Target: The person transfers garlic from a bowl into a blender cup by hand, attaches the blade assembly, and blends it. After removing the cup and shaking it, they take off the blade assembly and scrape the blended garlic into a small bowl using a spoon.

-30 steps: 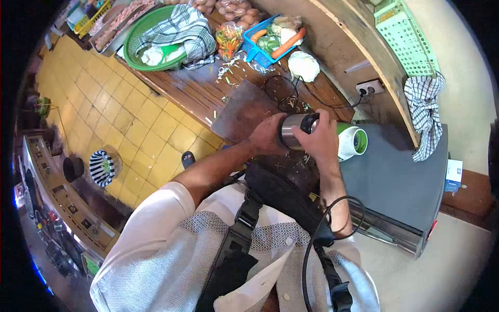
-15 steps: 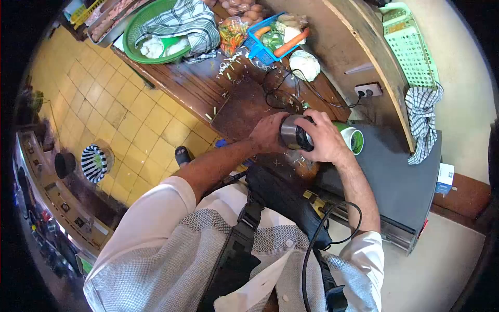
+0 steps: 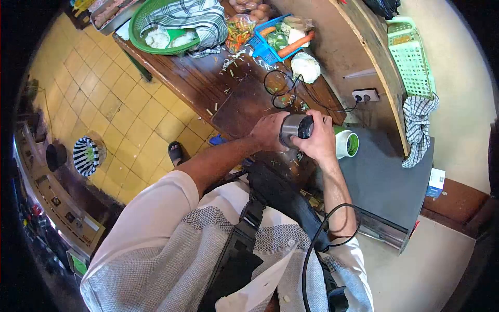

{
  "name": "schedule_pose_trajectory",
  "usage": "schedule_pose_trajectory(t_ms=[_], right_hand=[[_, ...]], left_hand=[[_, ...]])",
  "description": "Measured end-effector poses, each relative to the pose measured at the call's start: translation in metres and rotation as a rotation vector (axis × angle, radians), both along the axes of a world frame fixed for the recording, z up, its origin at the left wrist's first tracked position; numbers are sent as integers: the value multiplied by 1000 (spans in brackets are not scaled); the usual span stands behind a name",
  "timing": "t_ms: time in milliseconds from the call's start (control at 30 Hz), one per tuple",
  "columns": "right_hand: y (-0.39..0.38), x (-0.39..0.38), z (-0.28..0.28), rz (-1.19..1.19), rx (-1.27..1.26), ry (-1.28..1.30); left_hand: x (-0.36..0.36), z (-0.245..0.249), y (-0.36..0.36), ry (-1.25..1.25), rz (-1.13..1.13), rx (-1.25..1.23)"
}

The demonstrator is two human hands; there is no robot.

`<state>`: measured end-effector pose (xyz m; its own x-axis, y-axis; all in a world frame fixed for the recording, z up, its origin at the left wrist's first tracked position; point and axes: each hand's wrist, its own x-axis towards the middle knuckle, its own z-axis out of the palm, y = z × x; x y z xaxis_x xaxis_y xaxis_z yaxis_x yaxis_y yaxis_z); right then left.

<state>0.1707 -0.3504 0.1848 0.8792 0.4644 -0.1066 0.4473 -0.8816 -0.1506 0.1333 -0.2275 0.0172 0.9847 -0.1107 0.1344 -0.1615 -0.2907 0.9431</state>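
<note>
Both hands clasp a steel container above the wooden table

The steel container [image 3: 291, 128], a short cylinder with a dark end, is held tilted over the near part of the wooden table [image 3: 200, 83]. The left hand [image 3: 269, 131] grasps its metal side, and the right hand [image 3: 318, 139] grips it around the dark end, thumb and fingers spread on either side. Whether its base touches anything is hidden.

Just beside the right hand is a white-and-green vessel [image 3: 341, 145], its round opening showing green inside, next to a dark grey surface [image 3: 382, 171]. Beyond the hands, a dark board [image 3: 241, 106] lies on the table, with pale scraps scattered around it. A black cord [image 3: 332, 108] loops across the wood to a wall socket [image 3: 365, 95].

Farther along sit a pale, rounded vegetable [image 3: 305, 67], a blue basket [image 3: 266, 50] bearing carrots and other vegetables, and a clear bag of red, orange and green pieces [image 3: 239, 32]. Past these, a checked cloth [image 3: 189, 22] partly covers a green basin [image 3: 136, 31] with white contents. On the yellow tiled floor [image 3: 122, 104], a foot in a dark sandal [image 3: 175, 152] shows near the table.
</note>
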Motion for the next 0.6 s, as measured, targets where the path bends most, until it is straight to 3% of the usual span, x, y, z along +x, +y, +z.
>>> schedule_pose_trajectory(t_ms=[67, 133, 333, 400, 600], right_hand=[[4, 3, 2, -24, -24, 11], [4, 8, 13, 100, -63, 104], [-19, 19, 22, 397, -123, 124], [-22, 20, 23, 450, -146, 117], [-33, 31, 29, 574, -220, 161]], left_hand=[[-3, -9, -3, -46, 63, -1], [-5, -8, -4, -94, 123, 0], [-8, -4, -12, 66, 66, -28], [-6, -9, -20, -102, 159, -10], [-1, -4, -24, 22, 12, -121]])
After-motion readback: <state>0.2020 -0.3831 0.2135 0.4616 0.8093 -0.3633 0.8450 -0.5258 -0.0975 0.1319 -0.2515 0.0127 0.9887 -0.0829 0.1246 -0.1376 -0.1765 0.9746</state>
